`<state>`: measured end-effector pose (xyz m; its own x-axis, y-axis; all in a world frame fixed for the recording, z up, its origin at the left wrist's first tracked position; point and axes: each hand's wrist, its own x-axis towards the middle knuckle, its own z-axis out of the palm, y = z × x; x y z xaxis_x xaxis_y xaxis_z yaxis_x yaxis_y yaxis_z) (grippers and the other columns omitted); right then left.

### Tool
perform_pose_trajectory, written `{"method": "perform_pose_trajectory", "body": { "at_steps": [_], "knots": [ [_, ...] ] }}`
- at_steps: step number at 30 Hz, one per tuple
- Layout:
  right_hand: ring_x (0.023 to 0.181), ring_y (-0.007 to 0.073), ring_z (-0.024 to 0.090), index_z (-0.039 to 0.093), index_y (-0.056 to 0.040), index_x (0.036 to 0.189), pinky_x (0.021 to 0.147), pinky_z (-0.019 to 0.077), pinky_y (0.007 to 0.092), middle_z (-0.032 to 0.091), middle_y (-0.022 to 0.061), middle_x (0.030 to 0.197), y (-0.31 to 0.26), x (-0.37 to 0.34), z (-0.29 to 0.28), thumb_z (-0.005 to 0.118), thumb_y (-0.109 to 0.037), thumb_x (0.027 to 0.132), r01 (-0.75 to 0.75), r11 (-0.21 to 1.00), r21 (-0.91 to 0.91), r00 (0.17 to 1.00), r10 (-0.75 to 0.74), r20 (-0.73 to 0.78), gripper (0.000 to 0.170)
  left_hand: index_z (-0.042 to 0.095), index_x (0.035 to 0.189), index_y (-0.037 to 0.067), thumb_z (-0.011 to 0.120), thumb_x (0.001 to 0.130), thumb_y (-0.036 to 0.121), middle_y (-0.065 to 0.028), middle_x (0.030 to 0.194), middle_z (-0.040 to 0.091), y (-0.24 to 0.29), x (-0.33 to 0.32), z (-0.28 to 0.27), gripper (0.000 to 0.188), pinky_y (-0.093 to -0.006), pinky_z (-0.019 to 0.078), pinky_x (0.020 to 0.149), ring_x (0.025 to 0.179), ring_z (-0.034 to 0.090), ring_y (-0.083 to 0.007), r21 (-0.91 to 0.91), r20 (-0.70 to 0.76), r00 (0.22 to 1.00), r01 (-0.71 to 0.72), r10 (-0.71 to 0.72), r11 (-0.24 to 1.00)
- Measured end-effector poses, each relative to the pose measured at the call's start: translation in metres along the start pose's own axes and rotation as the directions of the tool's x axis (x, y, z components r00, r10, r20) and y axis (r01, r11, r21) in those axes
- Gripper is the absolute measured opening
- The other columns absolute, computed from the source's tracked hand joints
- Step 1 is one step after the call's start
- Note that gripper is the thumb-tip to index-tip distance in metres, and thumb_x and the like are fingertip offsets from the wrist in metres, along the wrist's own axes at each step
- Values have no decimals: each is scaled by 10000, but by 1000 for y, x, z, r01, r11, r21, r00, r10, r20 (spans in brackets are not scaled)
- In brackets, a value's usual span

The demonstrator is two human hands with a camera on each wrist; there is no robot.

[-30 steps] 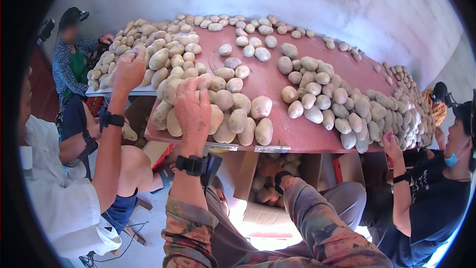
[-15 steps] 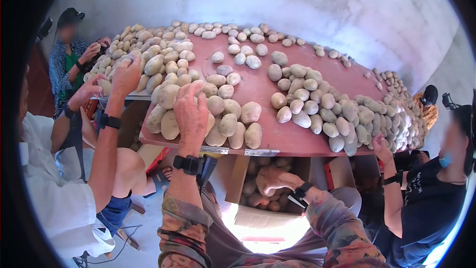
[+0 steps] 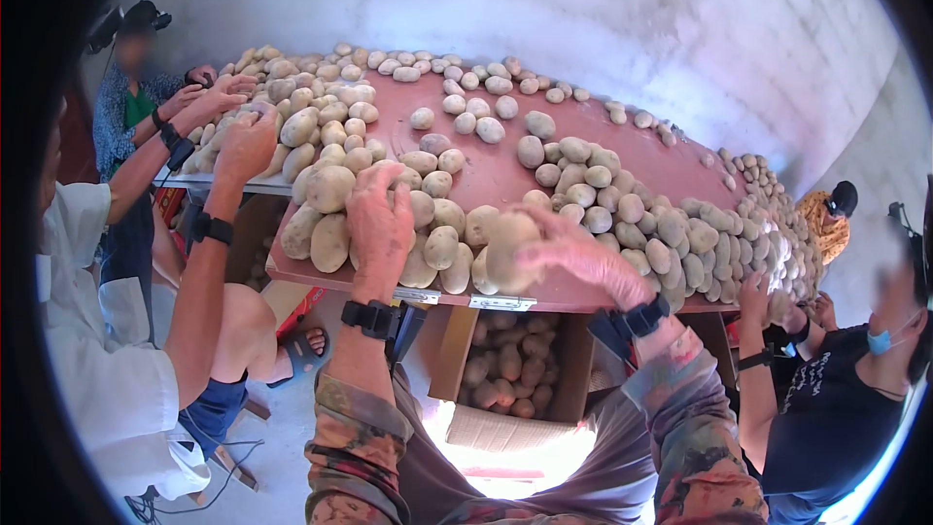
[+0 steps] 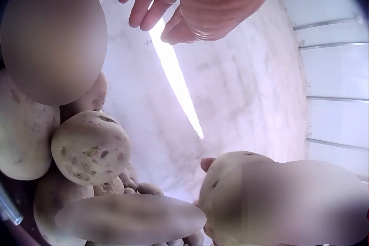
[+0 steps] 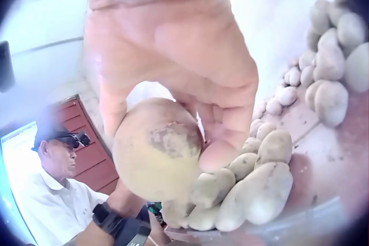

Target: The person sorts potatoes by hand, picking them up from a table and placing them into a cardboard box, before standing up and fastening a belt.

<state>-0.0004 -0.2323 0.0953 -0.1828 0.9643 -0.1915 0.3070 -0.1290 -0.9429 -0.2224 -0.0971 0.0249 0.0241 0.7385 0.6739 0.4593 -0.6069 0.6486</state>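
In the head view my left hand [image 3: 381, 228] rests on the potatoes [image 3: 328, 189] piled at the table's front edge. The left wrist view has this hand [image 4: 204, 4] at the top, its fingers loosely bent with nothing between them. My right hand [image 3: 588, 258] holds a large potato [image 3: 512, 253] over the front edge, right of the left hand. Seen from the right wrist, thumb and fingers of that hand [image 5: 173, 44] grip the potato [image 5: 155, 154], which has a rough brown patch. Below stands an open cardboard box [image 3: 575, 369] containing potatoes [image 3: 510, 362].
Potato heaps [image 3: 671, 228] cover the right side of the red table [image 3: 408, 112], with more along its back. A person in a white shirt [image 3: 117, 360] reaches in from the left; another in black [image 3: 826, 408] sits at the right. Metal hinges [image 3: 502, 302] line the front edge.
My right hand has risen from the cardboard box to the table's front edge and now holds a potato. The left hand stays on the pile. The person in white has reached further over the left heap.
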Motion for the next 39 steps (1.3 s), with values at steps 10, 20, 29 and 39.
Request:
{"method": "perform_pose_trajectory", "body": {
  "at_steps": [10,20,29,39],
  "knots": [
    [886,217,613,488,-49,1270,595,568,316,580,127,1110,-5,98,-37,684,-418,818,-184,966,-182,928,110,-356,616,662,1044,22,619,837,109,-173,1097,636,4,0,1,229,-426,445,933,1043,592,-337,-35,18,1000,9,-8,999],
    [900,180,608,498,35,1204,719,531,298,566,149,1137,57,150,-49,660,-403,839,-63,987,-145,906,-4,-424,592,648,1068,40,595,853,101,-161,1083,640,3,-1,1,230,-410,466,907,1019,611,-339,-37,52,997,-49,51,998],
    [823,156,613,579,-9,1181,667,509,294,630,79,985,59,142,-71,645,-262,874,98,965,-243,967,-150,-207,403,654,1027,2,616,824,88,-177,1058,649,15,-3,7,224,-438,451,899,1007,601,-351,-86,117,991,-47,57,995],
    [836,137,614,614,-45,1139,674,515,298,639,48,964,68,134,-74,583,-136,903,499,711,-496,817,-577,-5,255,655,1028,7,608,834,86,-182,1038,656,18,-10,17,215,-425,475,860,971,615,-360,-68,122,979,-153,161,986]
  ]
}}
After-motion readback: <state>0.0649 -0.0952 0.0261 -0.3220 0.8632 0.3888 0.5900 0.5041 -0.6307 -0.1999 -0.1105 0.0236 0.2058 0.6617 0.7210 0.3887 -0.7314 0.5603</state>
